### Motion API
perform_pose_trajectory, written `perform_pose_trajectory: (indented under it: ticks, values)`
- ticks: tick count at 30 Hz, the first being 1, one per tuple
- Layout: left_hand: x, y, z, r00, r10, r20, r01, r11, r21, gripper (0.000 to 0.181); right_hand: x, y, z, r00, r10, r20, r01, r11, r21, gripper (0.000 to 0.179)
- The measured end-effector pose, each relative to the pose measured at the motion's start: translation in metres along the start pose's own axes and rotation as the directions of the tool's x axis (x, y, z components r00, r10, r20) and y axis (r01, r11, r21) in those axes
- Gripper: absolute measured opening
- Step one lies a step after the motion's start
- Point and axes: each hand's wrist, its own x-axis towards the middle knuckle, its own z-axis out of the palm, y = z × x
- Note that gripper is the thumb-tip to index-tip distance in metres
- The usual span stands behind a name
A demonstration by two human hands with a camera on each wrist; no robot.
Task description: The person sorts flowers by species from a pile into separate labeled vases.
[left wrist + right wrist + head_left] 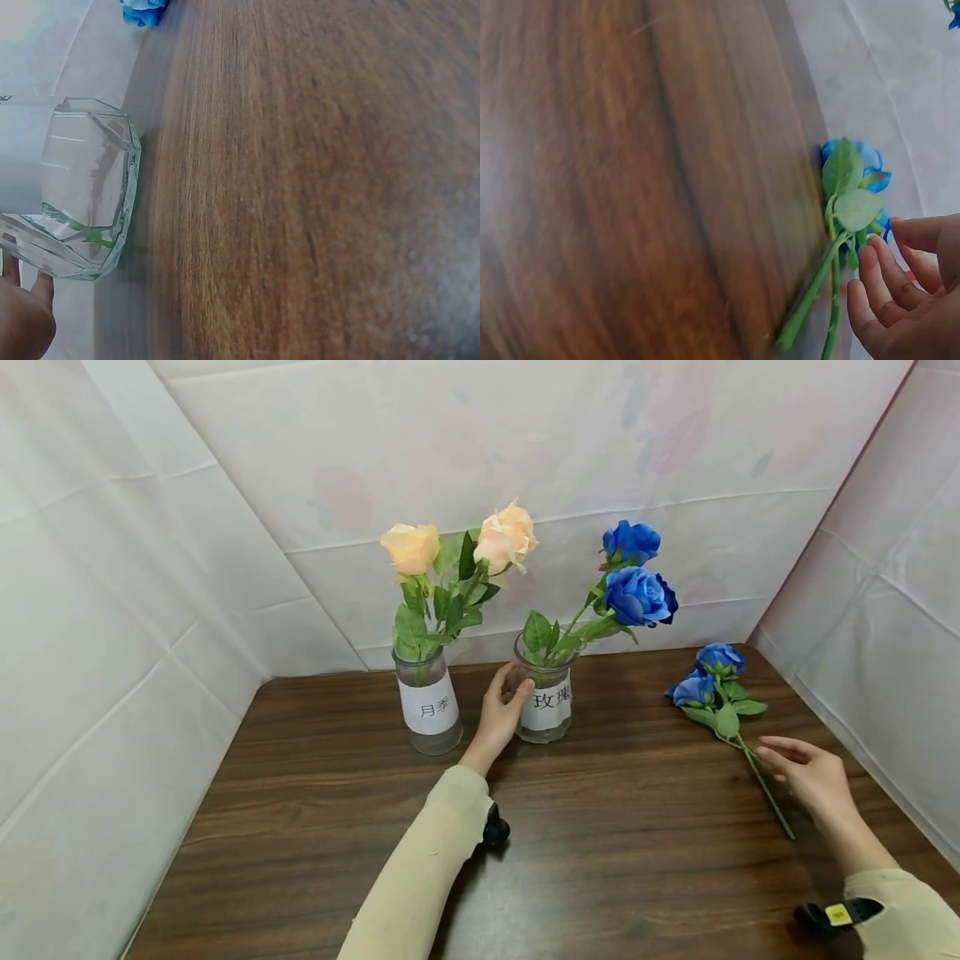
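My left hand [501, 714] holds the side of a glass jar [546, 733] with a white paper label, thumb in front and fingers going behind it. Blue roses [637, 596] on green stems lean to the right out of this jar. In the left wrist view the jar's faceted base [94, 187] shows a green stem end inside. At the right, two blue roses [693, 687] lie on the table, their stems [763, 783] pointing toward me. My right hand [813, 777] hovers beside these stems with loosely bent fingers and nothing in its grasp; the right wrist view shows fingertips close by the leaves [857, 209].
A second labelled glass jar [435, 742] stands left of my left hand, holding peach-coloured roses [411, 549]. The dark wooden table [615, 860] meets pale fabric walls [315, 468] at the back and on both sides.
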Motion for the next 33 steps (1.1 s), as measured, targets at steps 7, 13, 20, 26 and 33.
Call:
perform_pose_trajectory:
  ticks: [7, 13, 20, 26, 33]
  values:
    - [0.001, 0.002, 0.000, 1.000, 0.000, 0.014, 0.000, 1.000, 0.018, 0.051, 0.001, 0.009, -0.003, 0.999, 0.042, 0.019, -0.040, 0.992, -0.120, 0.057]
    - [0.010, -0.019, 0.001, 1.000, 0.006, -0.003, -0.006, 1.000, 0.012, 0.051, 0.001, 0.008, -0.002, 0.998, 0.062, 0.028, -0.053, 0.967, -0.250, 0.052]
    - [0.016, -0.037, 0.004, 1.000, 0.013, -0.025, -0.013, 1.000, 0.010, 0.052, 0.003, 0.006, 0.001, 0.999, 0.021, 0.040, -0.006, 0.939, -0.344, 0.047]
    - [0.015, -0.037, 0.004, 0.999, 0.009, -0.032, -0.008, 1.000, 0.030, 0.054, 0.004, 0.002, 0.007, 0.998, -0.058, 0.023, 0.063, 0.895, -0.441, 0.039]
    - [0.015, -0.038, 0.004, 1.000, 0.005, -0.028, -0.004, 0.999, 0.032, 0.056, 0.003, -0.002, 0.009, 0.997, -0.069, 0.016, 0.069, 0.886, -0.459, 0.030]
